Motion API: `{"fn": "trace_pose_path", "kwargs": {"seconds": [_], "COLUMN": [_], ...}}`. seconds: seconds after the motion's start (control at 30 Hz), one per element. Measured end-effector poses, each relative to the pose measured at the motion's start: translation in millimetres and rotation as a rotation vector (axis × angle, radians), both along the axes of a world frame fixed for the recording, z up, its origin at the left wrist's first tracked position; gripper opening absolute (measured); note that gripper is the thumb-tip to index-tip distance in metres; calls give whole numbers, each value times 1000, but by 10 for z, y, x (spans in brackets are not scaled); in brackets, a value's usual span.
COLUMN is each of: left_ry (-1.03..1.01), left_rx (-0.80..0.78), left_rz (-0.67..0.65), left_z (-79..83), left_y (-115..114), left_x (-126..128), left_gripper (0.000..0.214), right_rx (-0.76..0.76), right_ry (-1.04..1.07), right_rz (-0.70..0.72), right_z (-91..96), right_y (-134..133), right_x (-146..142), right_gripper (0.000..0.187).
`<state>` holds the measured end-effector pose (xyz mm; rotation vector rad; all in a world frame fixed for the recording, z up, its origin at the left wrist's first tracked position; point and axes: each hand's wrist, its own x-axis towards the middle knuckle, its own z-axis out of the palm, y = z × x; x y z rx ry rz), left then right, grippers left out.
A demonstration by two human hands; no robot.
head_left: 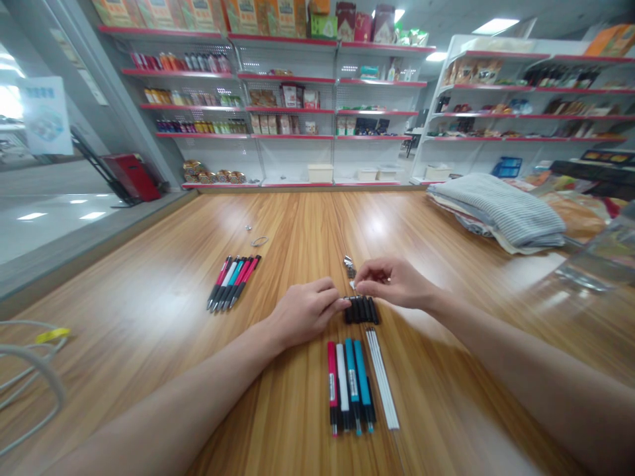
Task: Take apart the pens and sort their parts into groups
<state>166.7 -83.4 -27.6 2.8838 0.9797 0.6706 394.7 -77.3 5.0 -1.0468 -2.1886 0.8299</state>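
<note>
My left hand rests on the table with its fingers curled together. Its fingertips touch the left end of a row of black pen grips; what is under them is hidden. Just above that row, my right hand pinches thumb and fingers together beside a small heap of silver pen tips. Anything in the pinch is too small to name. Below the grips lie several pen barrels, pink, white and blue. White ink refills lie side by side to their right.
Several assembled pens lie at the left, below a thin wire ring. A folded striped cloth and a clear container stand at the right. White cable loops at the left edge. Stocked shelves rise behind the table.
</note>
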Motion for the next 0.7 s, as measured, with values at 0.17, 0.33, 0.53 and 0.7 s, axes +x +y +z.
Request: {"fn": "trace_pose_path", "kwargs": {"seconds": [0.17,0.33,0.53,0.7], "left_ry": [15,34,-15,-19], "left_rx": [23,24,11,-9], "left_rz": [52,95,224,247], "left_z": [-8,-25,-43,-20], "left_y": [19,35,65,50], "left_x": [-4,-7,-13,-6], "left_gripper": [40,41,45,45], "right_rx": [176,379,428,356], "right_ry": [-27,-81,-117,-278], "right_rz": [9,11,-228,-488], "right_z": [-110,-133,-258,-386], "right_y": [-59,-15,197,369], "right_x": [-111,-70,154,342], "right_gripper": [29,23,24,30]}}
